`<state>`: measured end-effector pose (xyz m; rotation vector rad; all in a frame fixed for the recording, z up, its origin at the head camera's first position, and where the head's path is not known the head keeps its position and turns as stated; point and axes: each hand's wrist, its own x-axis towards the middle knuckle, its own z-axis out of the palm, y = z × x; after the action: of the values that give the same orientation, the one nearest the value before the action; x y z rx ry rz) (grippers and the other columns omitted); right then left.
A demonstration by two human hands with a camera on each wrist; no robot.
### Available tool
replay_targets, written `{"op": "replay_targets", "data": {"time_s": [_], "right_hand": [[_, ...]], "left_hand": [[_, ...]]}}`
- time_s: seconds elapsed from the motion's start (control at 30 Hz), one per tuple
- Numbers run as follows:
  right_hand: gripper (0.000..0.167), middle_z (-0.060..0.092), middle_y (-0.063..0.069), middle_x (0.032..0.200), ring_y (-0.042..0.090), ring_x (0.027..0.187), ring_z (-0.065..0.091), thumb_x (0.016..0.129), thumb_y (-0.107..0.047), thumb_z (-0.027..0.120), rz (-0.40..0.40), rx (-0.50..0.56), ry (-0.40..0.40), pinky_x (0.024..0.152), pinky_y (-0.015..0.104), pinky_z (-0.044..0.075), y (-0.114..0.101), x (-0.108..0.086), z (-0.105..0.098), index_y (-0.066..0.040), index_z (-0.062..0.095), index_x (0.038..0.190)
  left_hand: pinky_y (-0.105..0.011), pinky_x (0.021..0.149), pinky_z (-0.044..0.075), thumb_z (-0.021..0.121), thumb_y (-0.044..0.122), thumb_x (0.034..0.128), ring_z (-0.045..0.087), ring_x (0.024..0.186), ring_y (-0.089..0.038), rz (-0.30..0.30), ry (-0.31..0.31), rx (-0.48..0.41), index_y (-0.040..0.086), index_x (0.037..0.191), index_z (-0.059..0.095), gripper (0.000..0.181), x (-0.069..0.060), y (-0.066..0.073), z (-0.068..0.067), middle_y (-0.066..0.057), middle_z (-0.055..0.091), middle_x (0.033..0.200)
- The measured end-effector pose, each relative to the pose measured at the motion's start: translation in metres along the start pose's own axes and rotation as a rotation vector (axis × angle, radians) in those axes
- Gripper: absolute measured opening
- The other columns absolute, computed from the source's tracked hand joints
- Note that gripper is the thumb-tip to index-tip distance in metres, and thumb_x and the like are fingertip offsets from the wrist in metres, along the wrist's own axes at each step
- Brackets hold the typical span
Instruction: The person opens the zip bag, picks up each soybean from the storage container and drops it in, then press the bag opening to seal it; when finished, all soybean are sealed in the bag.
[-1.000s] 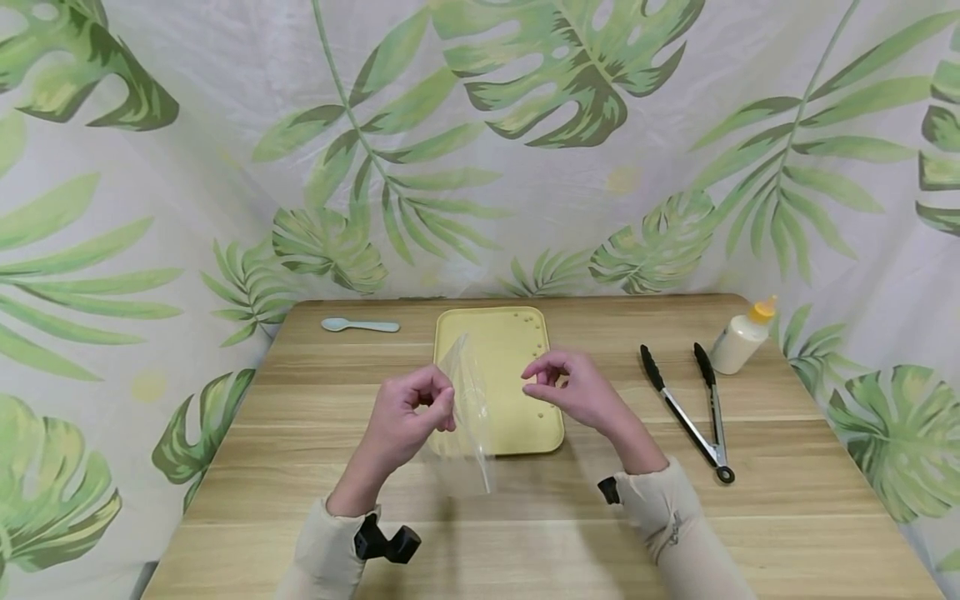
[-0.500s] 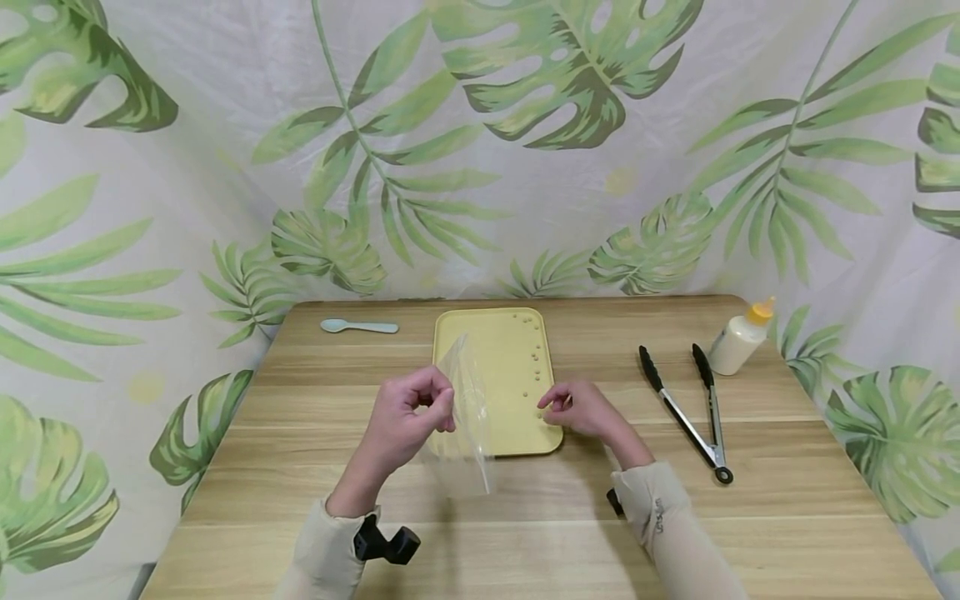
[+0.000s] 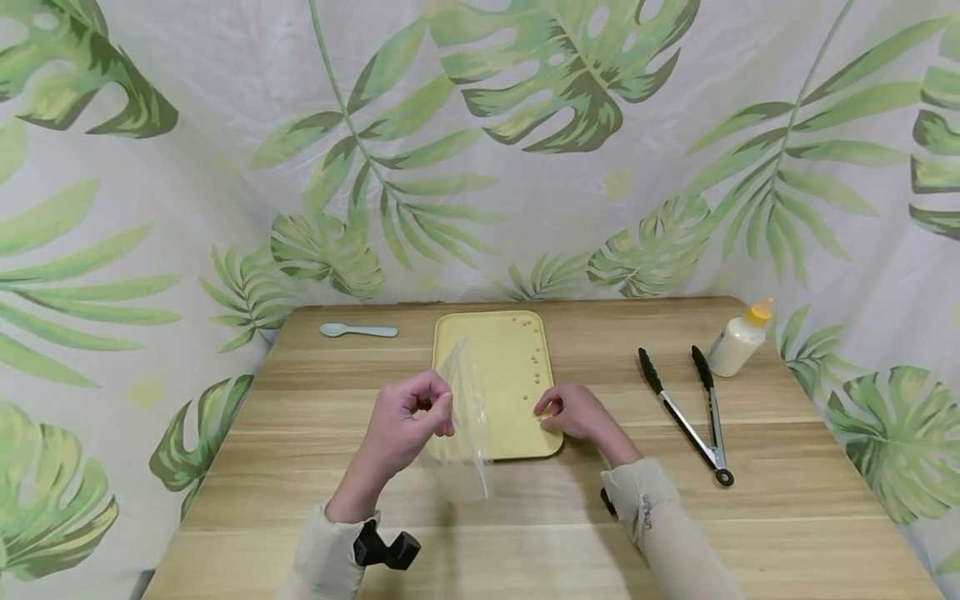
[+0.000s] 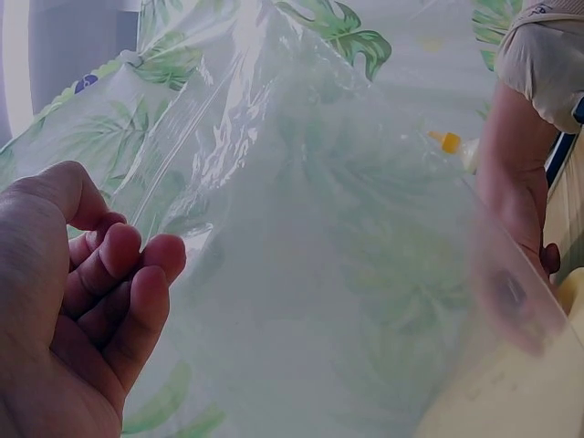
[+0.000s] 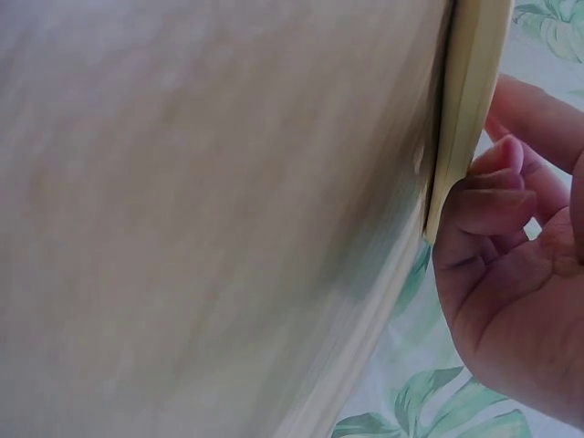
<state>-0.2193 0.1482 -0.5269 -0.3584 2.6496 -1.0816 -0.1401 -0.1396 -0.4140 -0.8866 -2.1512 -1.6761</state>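
Note:
My left hand [image 3: 411, 421] pinches the upper edge of a clear plastic zip bag [image 3: 471, 408], which hangs in front of the yellow tray [image 3: 491, 333]. In the left wrist view the bag [image 4: 301, 246] spreads wide beside the curled fingers of my left hand [image 4: 87, 292]. My right hand [image 3: 581, 412] reaches over the tray's right edge, thumb and forefinger low at its surface. Small round beads [image 3: 535, 360] lie scattered along the tray's right side. Whether a bead is between the right fingertips is hidden. In the right wrist view my right hand [image 5: 520, 246] is curled by the tray's rim [image 5: 470, 100].
A pale blue spoon [image 3: 360, 331] lies at the back left of the wooden table [image 3: 315, 467]. Black-tipped tongs [image 3: 693, 425] lie spread on the right. Behind them stands a white squeeze bottle [image 3: 737, 346] with an orange cap. A leaf-print cloth [image 3: 480, 208] hangs behind the table.
My right hand has come down from above the tray to its lower right side, and its fingertips now cover the spot of one bead. The left hand and bag have stayed in place.

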Motion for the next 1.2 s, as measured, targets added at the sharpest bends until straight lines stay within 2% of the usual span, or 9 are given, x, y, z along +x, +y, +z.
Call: {"op": "replay_targets", "data": {"time_s": [0.4, 0.77, 1.03, 1.2], "right_hand": [[0.014, 0.06, 0.0, 0.076, 0.015, 0.073, 0.054, 0.08, -0.004, 0.083, 0.031, -0.069, 0.014, 0.068, 0.03, 0.043, -0.003, 0.005, 0.006, -0.015, 0.077, 0.085], [0.01, 0.062, -0.002, 0.076, 0.013, 0.072, 0.055, 0.082, -0.006, 0.082, 0.033, -0.08, 0.016, 0.07, 0.029, 0.045, -0.005, 0.006, 0.003, -0.014, 0.076, 0.082], [0.005, 0.063, 0.0, 0.078, 0.013, 0.074, 0.056, 0.085, -0.008, 0.08, 0.047, -0.017, 0.031, 0.071, 0.027, 0.047, -0.006, 0.005, 0.0, -0.009, 0.076, 0.086], [0.005, 0.056, -0.001, 0.076, 0.013, 0.071, 0.05, 0.089, -0.011, 0.079, 0.019, 0.045, 0.044, 0.066, 0.025, 0.042, -0.017, 0.0, -0.008, -0.007, 0.076, 0.091]], "left_hand": [[-0.026, 0.052, 0.056, 0.059, -0.011, 0.0928, 0.063, 0.052, -0.012, 0.0, 0.017, -0.007, 0.007, 0.079, 0.062, 0.022, -0.004, 0.0, -0.001, -0.007, 0.059, 0.057], [-0.026, 0.054, 0.056, 0.059, -0.01, 0.0936, 0.064, 0.053, -0.012, 0.017, -0.001, 0.009, 0.008, 0.08, 0.062, 0.023, 0.0, -0.002, 0.001, -0.005, 0.06, 0.058], [-0.028, 0.053, 0.056, 0.059, -0.01, 0.0931, 0.064, 0.053, -0.012, 0.005, -0.009, 0.015, 0.009, 0.079, 0.062, 0.024, 0.003, -0.001, 0.002, -0.003, 0.06, 0.058], [-0.028, 0.054, 0.057, 0.059, -0.01, 0.0932, 0.064, 0.053, -0.012, -0.006, -0.012, 0.011, 0.009, 0.079, 0.062, 0.024, 0.003, -0.001, 0.003, -0.003, 0.06, 0.058]]}}
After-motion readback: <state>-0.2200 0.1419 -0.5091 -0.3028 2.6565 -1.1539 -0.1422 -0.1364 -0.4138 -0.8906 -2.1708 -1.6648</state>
